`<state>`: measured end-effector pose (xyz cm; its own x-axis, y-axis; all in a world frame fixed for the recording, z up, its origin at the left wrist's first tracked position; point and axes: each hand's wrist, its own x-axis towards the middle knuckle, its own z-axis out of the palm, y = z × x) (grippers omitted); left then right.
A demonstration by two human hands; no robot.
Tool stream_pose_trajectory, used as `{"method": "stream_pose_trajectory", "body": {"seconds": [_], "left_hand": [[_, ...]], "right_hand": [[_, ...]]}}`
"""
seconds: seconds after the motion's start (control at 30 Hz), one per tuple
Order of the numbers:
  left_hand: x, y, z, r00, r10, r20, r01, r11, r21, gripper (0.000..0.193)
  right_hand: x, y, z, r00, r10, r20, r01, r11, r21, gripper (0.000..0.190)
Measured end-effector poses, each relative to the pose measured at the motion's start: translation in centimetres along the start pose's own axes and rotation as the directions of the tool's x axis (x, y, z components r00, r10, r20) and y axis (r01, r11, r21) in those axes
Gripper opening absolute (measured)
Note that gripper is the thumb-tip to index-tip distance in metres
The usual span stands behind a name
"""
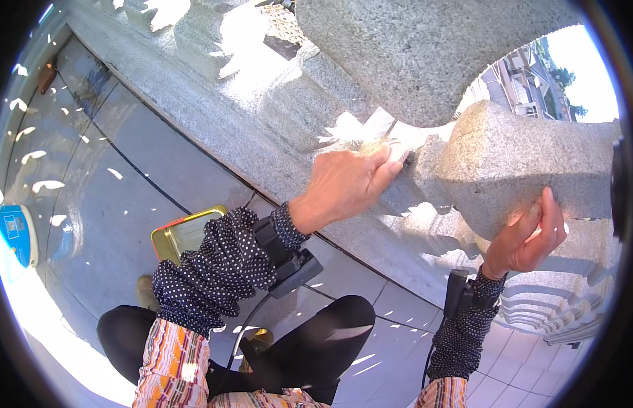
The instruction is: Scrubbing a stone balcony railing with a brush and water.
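My left hand (347, 183) pinches a small pale piece, perhaps folded cloth or sandpaper (397, 152), between thumb and fingers. It presses this at the narrow foot of a grey speckled stone baluster (500, 158), beside the stone base rail (280, 127). My right hand (525, 234) is lower right, its thumb and fingers bent and apart, close against the underside of the same baluster's bulge; nothing shows in it. Both forearms wear dotted black sleeve covers with black devices strapped at the wrists.
An open metal tin (179, 234) with a yellow rim sits on the tiled floor left of my left forearm. A dark cable (138, 168) runs along the floor. A blue and white container (15, 234) stands far left. Another large baluster (398, 56) rises above my hands.
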<state>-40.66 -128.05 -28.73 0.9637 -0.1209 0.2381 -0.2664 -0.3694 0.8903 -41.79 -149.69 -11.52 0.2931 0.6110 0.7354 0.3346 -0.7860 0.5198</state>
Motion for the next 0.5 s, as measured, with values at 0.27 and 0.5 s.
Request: {"method": "stream_pose_trajectory", "body": {"seconds": [0.27,0.5], "left_hand": [[6.0,-0.4,2.3,0.989,-0.018,-0.150,0.032,0.995,0.095,0.043],[-0.4,1.0,0.2,0.996,-0.074,-0.046,0.077,0.995,0.064,0.042]], "right_hand": [[0.7,-0.3,0.2,0.999,0.030,-0.040,-0.027,0.997,0.068,0.021],[0.2,0.4,-0.2,1.000,0.010,-0.001,-0.010,1.000,0.000,0.020]]}}
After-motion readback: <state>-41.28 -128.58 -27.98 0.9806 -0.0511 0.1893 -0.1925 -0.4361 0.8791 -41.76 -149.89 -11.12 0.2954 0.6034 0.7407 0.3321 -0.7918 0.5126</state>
